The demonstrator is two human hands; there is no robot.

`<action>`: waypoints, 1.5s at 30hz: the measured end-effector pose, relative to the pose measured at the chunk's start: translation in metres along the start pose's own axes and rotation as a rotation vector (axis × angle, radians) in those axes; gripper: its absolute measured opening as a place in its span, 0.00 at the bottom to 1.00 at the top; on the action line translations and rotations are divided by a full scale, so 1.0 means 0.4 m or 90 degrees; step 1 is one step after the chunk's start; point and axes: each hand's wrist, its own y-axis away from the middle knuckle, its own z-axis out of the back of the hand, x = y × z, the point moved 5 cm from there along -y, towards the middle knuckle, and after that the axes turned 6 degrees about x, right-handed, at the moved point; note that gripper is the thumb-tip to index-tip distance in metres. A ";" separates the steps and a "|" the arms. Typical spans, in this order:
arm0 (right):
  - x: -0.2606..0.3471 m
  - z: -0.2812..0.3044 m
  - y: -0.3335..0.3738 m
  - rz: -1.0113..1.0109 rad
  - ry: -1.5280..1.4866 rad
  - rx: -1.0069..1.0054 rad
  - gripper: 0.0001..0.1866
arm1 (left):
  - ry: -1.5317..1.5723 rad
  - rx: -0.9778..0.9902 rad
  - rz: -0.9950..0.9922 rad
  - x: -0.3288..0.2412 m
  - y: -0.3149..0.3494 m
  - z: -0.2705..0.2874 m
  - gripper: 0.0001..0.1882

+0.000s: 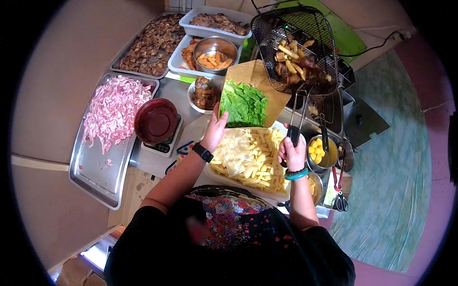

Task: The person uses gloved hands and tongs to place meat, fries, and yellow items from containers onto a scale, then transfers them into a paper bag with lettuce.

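My left hand grips the near left edge of an open brown paper box with green lettuce leaves inside. My right hand is closed round the black handle of a wire fry basket. Raised at the far right, the basket is tilted toward the box and holds fried potato sticks and browned fried pieces. Below both hands, a white tub of pale raw potato sticks is partly covered by clear plastic film.
Left of me, a dark red bowl sits on a scale, beside a metal tray of pink-white sliced meat. Marinated food fills a far tray and tubs. A fryer, a pot of yellow pieces and scissors are at right.
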 end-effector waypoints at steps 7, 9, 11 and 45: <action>-0.083 0.036 0.000 0.093 0.438 -0.119 0.19 | 0.041 -0.018 0.022 -0.032 0.006 -0.014 0.32; -0.068 0.027 0.004 0.131 0.538 -0.150 0.22 | 0.067 -0.032 0.019 -0.039 0.008 -0.015 0.33; -0.083 0.032 0.005 0.172 0.563 -0.168 0.22 | 0.091 -0.033 0.017 -0.034 0.008 -0.011 0.34; 0.128 -0.026 -0.079 -0.050 -0.341 0.058 0.21 | 0.588 0.134 0.198 0.057 0.052 0.046 0.40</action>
